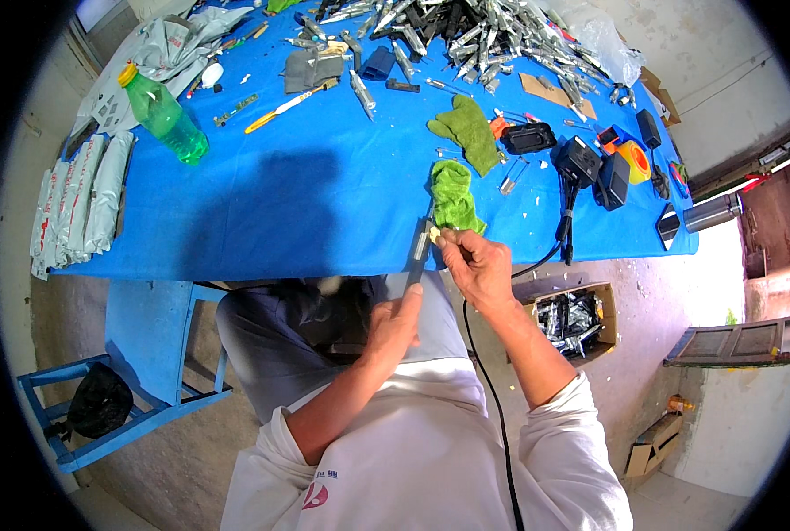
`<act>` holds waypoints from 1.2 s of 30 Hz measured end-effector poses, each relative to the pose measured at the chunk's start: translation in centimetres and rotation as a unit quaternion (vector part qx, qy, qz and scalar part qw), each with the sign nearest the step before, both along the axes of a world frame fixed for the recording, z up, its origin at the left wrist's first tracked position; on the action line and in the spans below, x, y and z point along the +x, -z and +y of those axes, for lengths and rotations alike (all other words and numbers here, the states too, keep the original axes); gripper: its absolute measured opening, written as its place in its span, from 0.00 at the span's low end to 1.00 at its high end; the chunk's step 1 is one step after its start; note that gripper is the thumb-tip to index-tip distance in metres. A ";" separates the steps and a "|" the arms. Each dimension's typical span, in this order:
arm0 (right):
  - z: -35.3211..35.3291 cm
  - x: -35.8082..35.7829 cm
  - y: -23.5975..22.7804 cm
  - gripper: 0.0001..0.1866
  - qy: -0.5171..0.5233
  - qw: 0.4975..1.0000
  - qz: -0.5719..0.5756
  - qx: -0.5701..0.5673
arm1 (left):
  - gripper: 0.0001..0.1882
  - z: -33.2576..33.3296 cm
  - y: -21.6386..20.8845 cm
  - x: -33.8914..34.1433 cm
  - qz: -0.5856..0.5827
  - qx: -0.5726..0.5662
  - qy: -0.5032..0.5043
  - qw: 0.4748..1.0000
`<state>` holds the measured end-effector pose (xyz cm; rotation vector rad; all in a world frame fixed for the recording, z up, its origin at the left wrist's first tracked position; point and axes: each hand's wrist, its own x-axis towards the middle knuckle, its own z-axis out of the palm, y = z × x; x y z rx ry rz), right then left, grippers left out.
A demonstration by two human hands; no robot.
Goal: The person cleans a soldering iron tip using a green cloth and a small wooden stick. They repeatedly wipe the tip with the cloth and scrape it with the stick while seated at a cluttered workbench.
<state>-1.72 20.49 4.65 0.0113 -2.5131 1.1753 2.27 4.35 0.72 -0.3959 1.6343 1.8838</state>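
My left hand (395, 327) is closed round the lower end of a slim, dark grey bar-shaped device (422, 250), which points away from me at the table's front edge. Beside its upper part, my right hand (476, 265) pinches a small cream-coloured piece (435, 234), seemingly against the device; whether they touch is hard to tell. A crumpled bright green cloth (454, 196) lies just beyond the fingers, and a darker green cloth (467, 133) sits behind that one. To the right are small metal parts (513, 175) and a black power adapter (578, 162) with its cable.
A blue cloth covers the table (235, 186). Many slim devices (483, 44) are heaped at the back. Left stand a green bottle (166, 115) and grey packets (80, 199). An orange tape roll (633, 165) lies right. Below are a carton (574, 320) and a blue stool (147, 345).
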 end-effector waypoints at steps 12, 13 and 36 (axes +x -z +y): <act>0.3 0.2 1.1 0.08 0.002 0.994 -0.062 -0.095 | 0.28 0.3 -0.8 -0.2 0.001 0.006 -0.014 1.000; 0.1 0.1 1.2 0.08 0.013 0.994 -0.050 -0.094 | 0.28 0.3 -0.9 -0.3 -0.003 0.004 -0.016 1.000; -0.1 -0.4 0.7 0.08 0.023 0.997 -0.032 -0.064 | 0.28 0.3 0.0 -0.5 0.023 0.002 -0.010 1.000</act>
